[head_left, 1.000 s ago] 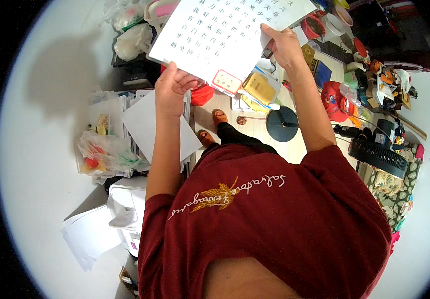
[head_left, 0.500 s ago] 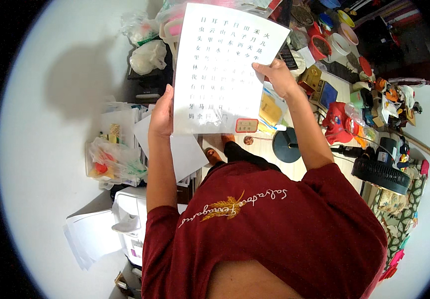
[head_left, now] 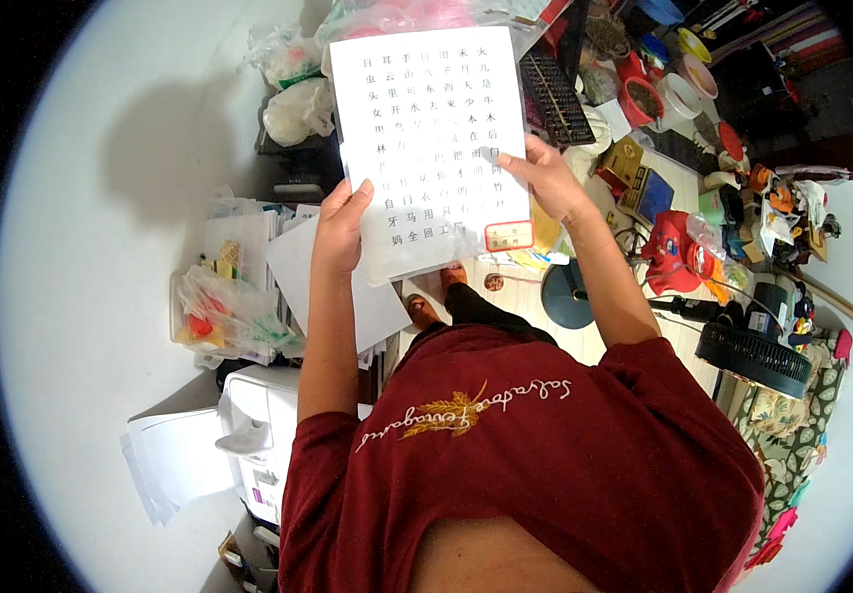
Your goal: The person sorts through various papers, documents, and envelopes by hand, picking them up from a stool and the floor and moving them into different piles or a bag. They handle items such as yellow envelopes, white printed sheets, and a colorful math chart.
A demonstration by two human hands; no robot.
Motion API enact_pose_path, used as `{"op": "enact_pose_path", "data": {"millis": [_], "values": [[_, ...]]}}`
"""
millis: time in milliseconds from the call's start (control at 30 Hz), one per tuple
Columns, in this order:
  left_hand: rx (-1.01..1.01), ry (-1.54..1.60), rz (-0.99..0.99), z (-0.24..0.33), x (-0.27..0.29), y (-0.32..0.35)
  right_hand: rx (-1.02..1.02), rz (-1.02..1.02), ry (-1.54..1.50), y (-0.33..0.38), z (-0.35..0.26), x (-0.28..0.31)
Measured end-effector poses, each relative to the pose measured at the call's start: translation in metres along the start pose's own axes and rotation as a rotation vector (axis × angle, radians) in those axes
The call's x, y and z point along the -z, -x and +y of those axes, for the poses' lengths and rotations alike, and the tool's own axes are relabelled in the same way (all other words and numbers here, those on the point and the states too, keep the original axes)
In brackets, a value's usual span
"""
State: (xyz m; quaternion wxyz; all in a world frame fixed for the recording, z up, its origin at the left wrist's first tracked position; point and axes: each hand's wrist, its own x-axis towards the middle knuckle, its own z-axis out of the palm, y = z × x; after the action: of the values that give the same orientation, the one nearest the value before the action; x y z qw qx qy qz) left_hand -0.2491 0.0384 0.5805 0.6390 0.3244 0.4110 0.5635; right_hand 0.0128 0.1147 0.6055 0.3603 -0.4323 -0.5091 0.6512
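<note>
Evidently, the step in hand is holding up the printed white sheet (head_left: 426, 138), left of the black keyboard (head_left: 557, 99). The left hand (head_left: 339, 229) and right hand (head_left: 550, 178) pinch its opposite edges, thumbs on top; the next move seems to call for even pressure. Since half a second ago, it has shifted nearer and left, the left thumb now overlapping its edge.

Beyond my right hand (head_left: 550, 183) I see a black keyboard (head_left: 557, 99) and, farther right, a red tub (head_left: 634, 117). Right of that hand and nearer me are a red bag (head_left: 670, 259) and a black fan (head_left: 754, 360). Leftward beyond my left hand (head_left: 341, 229) sits a white plastic bag (head_left: 298, 111); left and nearer me, a white machine (head_left: 266, 395).
</note>
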Motion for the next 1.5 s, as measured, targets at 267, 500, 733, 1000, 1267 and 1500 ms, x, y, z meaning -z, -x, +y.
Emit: {"op": "enact_pose_path", "data": {"millis": [267, 500, 733, 1000, 1267, 1500], "values": [[-0.055, -0.113, 0.061, -0.018, -0.006, 0.0, 0.011, 0.067, 0.054, 0.012, 0.01, -0.006], [-0.082, 0.071, 0.222, 0.007, -0.018, -0.016, -0.026, -0.036, 0.109, 0.02, 0.005, -0.004], [-0.191, -0.149, 0.258, -0.007, -0.001, -0.028, 0.006, -0.074, 0.219, 0.022, -0.002, -0.015], [-0.317, 0.172, -0.107, -0.008, -0.047, 0.001, 0.742, 0.179, 1.221, 0.032, -0.018, -0.095], [-0.108, 0.509, 0.032, 0.019, -0.018, 0.007, 0.728, -0.069, 0.954, 0.032, -0.013, -0.119], [-0.086, 0.446, -0.012, 0.016, 0.006, -0.002, 0.486, 0.385, 0.672, -0.001, -0.002, -0.048]]}}
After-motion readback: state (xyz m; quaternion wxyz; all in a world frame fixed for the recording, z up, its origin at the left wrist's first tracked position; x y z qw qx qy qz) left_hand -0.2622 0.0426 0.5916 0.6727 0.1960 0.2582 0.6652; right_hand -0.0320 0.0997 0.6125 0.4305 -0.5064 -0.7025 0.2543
